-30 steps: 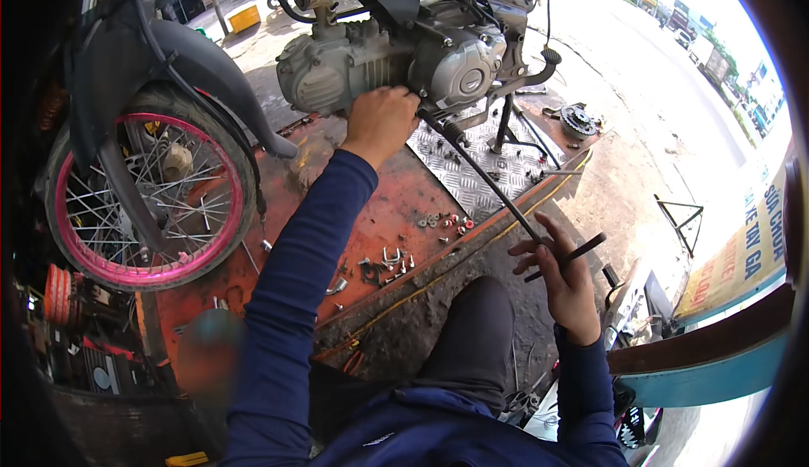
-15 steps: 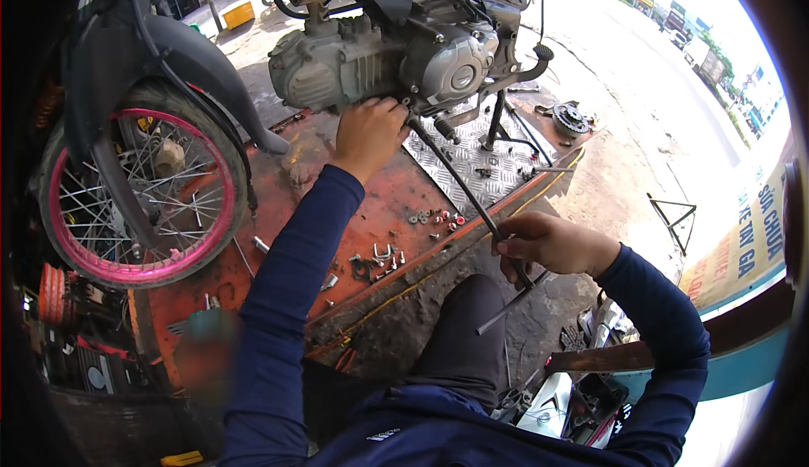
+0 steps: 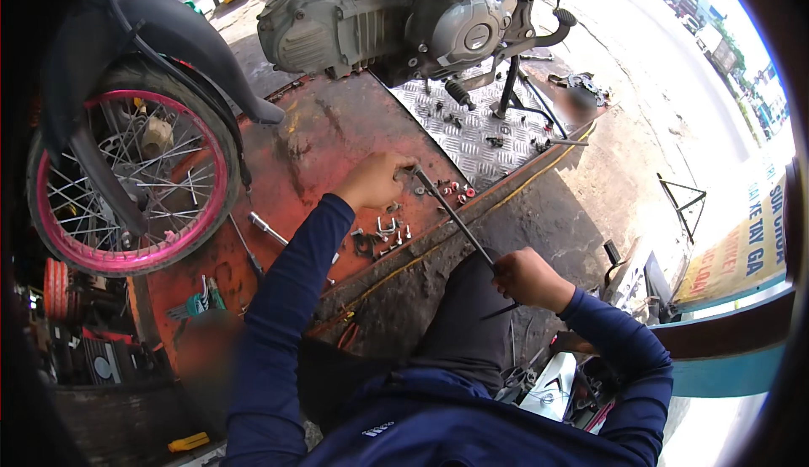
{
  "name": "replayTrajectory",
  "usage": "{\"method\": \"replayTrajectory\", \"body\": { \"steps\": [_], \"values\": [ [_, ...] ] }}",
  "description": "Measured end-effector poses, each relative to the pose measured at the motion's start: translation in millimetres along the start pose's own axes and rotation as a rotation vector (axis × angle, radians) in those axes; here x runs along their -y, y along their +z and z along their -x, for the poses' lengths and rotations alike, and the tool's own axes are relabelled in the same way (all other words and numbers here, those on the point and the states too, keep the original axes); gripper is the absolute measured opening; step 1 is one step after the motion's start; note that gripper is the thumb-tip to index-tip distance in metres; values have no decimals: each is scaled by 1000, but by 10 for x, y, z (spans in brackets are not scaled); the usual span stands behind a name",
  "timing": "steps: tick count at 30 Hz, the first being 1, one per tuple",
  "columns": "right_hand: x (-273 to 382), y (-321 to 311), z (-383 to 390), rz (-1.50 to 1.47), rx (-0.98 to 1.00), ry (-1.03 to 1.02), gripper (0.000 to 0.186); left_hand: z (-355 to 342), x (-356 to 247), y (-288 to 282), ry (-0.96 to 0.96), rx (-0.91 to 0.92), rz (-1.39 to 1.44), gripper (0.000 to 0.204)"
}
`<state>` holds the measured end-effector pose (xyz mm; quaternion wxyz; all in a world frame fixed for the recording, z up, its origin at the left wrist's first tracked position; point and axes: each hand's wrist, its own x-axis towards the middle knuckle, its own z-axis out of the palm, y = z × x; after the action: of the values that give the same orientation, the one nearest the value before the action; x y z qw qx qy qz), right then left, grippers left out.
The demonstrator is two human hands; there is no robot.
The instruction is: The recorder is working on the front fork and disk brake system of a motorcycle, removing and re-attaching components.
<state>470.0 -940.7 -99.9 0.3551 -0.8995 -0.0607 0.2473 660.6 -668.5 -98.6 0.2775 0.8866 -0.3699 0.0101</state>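
A long dark T-handle wrench point(image 3: 456, 220) slants between my two hands above the red work platform. My right hand point(image 3: 533, 279) is closed round its handle end, close to my knee. At the far end, the fingers of my left hand point(image 3: 379, 180) pinch the wrench tip; whether a small part sits there too is hidden. Beyond the hands is the motorcycle's grey engine point(image 3: 337, 33), with a round silver side cover point(image 3: 462, 29). Below the wrench, several bolts point(image 3: 389, 229) and some red and silver washers point(image 3: 455, 190) lie loose.
The pink-rimmed front wheel point(image 3: 215, 182) stands at left. A chrome socket tool point(image 3: 270, 229) lies on the red platform point(image 3: 320, 130). A checkered metal plate point(image 3: 472, 142) carries small parts under the footpeg. White fairing pieces point(image 3: 552, 383) lie right of my leg.
Both hands and the wrench have come away from the engine's underside, back toward me. The view has shifted, so the engine sits higher in it.
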Motion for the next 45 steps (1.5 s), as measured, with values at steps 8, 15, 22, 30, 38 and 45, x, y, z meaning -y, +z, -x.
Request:
{"method": "replayTrajectory", "body": {
  "steps": [8,15,22,30,38,45],
  "values": [
    [-168,167,-60,98,-59,-204,14,-9,328,170,-98,207,525,43],
    [-71,220,-29,-217,-1,-169,13,59,222,247,-265,79,559,28],
    [-243,341,-72,-255,-46,-249,12,100,524,240,-287,71,932,18],
    [-301,222,-9,70,-170,-315,9,111,301,52,-172,121,881,10],
    [-661,-1,464,133,-252,-53,11,161,334,136,-294,36,837,10],
    [-2754,1555,239,114,-649,478,19,-59,181,202,-205,327,481,20]
  ]
}}
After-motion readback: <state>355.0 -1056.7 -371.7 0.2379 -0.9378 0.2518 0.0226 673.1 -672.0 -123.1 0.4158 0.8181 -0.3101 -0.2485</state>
